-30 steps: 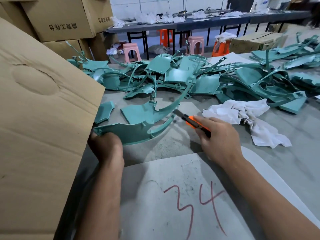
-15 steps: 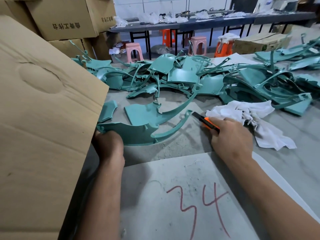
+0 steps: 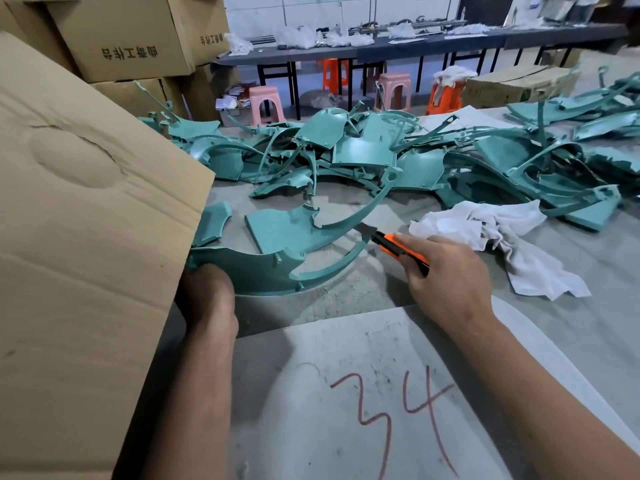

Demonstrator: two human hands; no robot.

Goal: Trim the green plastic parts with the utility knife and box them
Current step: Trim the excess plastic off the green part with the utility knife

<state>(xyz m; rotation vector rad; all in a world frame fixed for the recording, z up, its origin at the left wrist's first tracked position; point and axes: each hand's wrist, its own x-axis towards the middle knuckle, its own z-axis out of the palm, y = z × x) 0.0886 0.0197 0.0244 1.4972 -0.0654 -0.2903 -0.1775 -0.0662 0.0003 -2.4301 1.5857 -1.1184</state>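
Both grips are busy: your left hand holds the green part at nine o'clock, fingers hidden; your right hand clasps the utility knife, blade blurred.

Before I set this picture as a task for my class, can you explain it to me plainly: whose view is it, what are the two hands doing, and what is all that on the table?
There is no machine here. The picture comes from a camera worn on a person's head, looking forward and down at their own bare arms.

The left hand holds down one end of a curved green part that lies flat on the grey table. The right hand grips an orange knife, its blade tip close to the thin end of that part; whether it touches I cannot tell.

Behind them lies a pile of parts of the same green. A white rag lies to the right. A cardboard flap fills the left side. The red "34" is written on a grey board nearest the camera. Stools and other tables stand behind.
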